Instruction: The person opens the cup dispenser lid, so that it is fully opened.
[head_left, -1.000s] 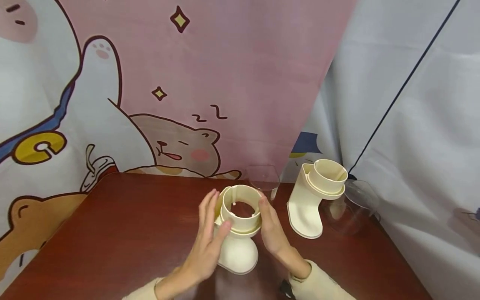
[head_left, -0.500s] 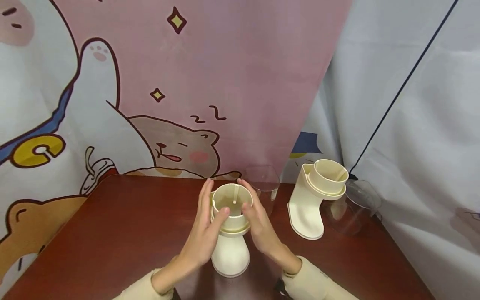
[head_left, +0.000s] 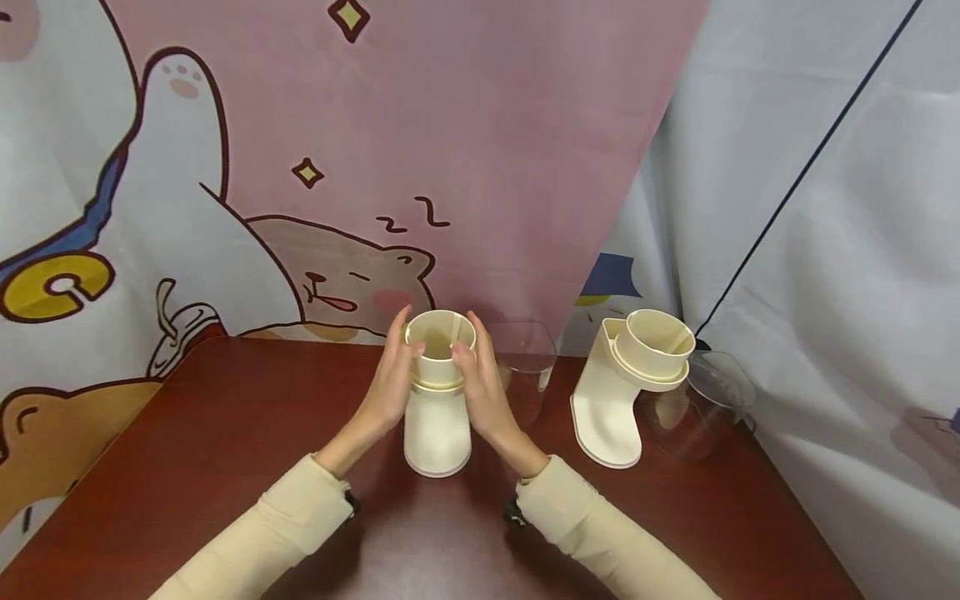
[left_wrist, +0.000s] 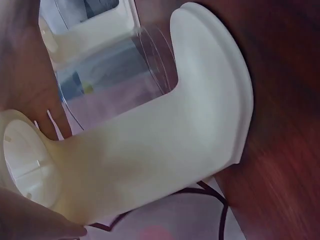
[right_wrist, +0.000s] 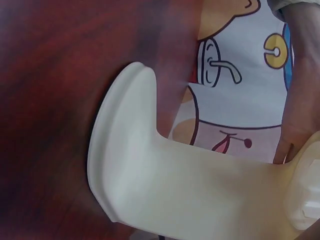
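Note:
A cream plastic stand (head_left: 437, 433) with a round collar on top and a rounded foot stands upright on the table in the head view. My left hand (head_left: 388, 383) grips the collar from the left, its thumb at the near side of the rim. On the opposite side my right hand (head_left: 486, 392) holds the same collar, thumb near the rim and fingers along the outside. Both wrist views show the stand's curved neck and foot up close; the hands there are partly cut off. The far side of the collar is hidden.
A second cream stand (head_left: 606, 417) of the same shape stands to the right. Just behind my right hand is a clear plastic container (head_left: 528, 350), and another clear container (head_left: 697, 417) sits beside the second stand. Printed curtains (head_left: 525, 167) border the dark red table (head_left: 300, 400).
Both hands have moved the held stand away from me and a little to the left. Its collar now faces up between them. The second stand has stayed in place.

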